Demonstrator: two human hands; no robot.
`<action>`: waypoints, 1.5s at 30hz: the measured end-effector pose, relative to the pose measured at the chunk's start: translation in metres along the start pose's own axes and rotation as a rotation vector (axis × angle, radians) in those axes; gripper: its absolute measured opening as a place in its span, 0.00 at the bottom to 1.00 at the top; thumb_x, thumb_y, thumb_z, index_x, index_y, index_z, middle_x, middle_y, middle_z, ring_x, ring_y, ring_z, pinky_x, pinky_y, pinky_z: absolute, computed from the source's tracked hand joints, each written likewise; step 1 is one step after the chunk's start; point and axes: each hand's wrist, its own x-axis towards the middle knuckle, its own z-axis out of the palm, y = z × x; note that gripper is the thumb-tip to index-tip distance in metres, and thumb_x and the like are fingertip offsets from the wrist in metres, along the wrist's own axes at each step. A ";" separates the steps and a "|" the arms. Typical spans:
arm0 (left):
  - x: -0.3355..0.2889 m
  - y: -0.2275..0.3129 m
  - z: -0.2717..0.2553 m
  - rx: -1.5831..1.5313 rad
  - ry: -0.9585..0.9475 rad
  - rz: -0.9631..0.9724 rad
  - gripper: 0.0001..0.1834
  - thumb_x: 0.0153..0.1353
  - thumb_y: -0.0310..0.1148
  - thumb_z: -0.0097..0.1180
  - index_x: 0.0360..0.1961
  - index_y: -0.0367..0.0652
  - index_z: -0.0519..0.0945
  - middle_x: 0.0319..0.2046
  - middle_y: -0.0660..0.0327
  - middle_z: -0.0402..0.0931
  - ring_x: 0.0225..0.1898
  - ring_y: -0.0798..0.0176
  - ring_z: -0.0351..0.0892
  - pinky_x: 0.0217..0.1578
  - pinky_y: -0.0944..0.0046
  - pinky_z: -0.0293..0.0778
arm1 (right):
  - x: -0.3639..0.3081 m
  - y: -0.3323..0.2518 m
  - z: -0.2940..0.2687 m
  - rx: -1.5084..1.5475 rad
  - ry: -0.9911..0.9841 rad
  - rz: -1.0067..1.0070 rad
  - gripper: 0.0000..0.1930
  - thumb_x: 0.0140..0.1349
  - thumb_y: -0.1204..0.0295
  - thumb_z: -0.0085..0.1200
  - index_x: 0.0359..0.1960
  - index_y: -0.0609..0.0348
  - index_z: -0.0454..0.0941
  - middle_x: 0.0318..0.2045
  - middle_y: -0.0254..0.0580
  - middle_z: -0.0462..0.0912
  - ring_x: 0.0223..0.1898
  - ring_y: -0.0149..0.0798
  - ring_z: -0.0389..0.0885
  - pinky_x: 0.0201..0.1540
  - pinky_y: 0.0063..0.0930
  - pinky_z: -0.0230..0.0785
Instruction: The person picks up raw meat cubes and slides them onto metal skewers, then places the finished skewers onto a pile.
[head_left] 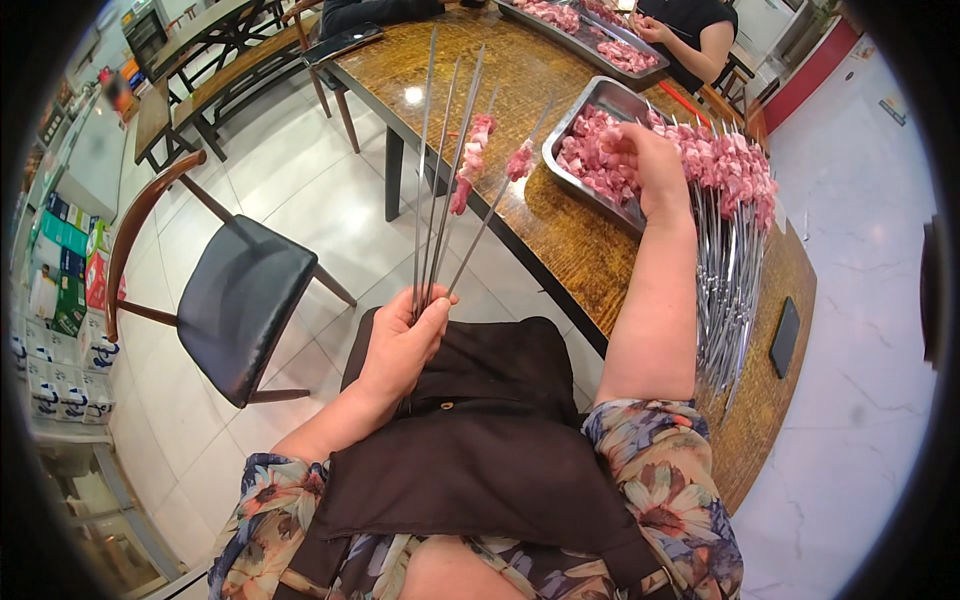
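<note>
My left hand is closed round the lower ends of several long metal skewers, which fan upward over the floor beside the table. One skewer carries several chunks of raw pink meat, and another has a smaller bit of meat on it. Over a steel tray heaped with cut raw meat, my right hand has its fingers curled in a pinch on a piece of meat at the pile. Right of the tray lies a stack of loaded meat skewers, their bare metal ends pointing toward me.
The brown wooden table bears a dark phone near its right edge. Farther back, a larger meat tray stands before another person. A black-seated chair is at my left. Benches and shelves of packages stand beyond it.
</note>
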 end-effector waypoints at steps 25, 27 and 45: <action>0.005 -0.006 -0.001 -0.030 -0.017 -0.041 0.08 0.63 0.30 0.51 0.39 0.37 0.74 0.18 0.70 0.65 0.15 0.81 0.56 0.15 0.78 0.51 | 0.015 0.024 0.010 -0.458 -0.011 -0.382 0.09 0.48 0.70 0.60 0.30 0.61 0.83 0.26 0.40 0.84 0.27 0.28 0.79 0.32 0.21 0.69; 0.005 -0.006 0.000 -0.026 -0.023 -0.055 0.08 0.63 0.30 0.51 0.39 0.37 0.74 0.18 0.70 0.65 0.15 0.81 0.56 0.15 0.78 0.51 | 0.021 0.032 0.020 -0.792 -0.141 -0.306 0.12 0.47 0.64 0.60 0.31 0.57 0.83 0.29 0.45 0.83 0.31 0.38 0.82 0.38 0.28 0.72; 0.008 -0.005 0.003 -0.006 -0.039 -0.083 0.07 0.63 0.29 0.50 0.39 0.38 0.74 0.18 0.71 0.64 0.14 0.81 0.54 0.14 0.78 0.49 | -0.002 0.007 0.015 0.241 -0.111 -0.006 0.09 0.57 0.66 0.53 0.30 0.58 0.78 0.26 0.34 0.80 0.27 0.25 0.77 0.24 0.15 0.61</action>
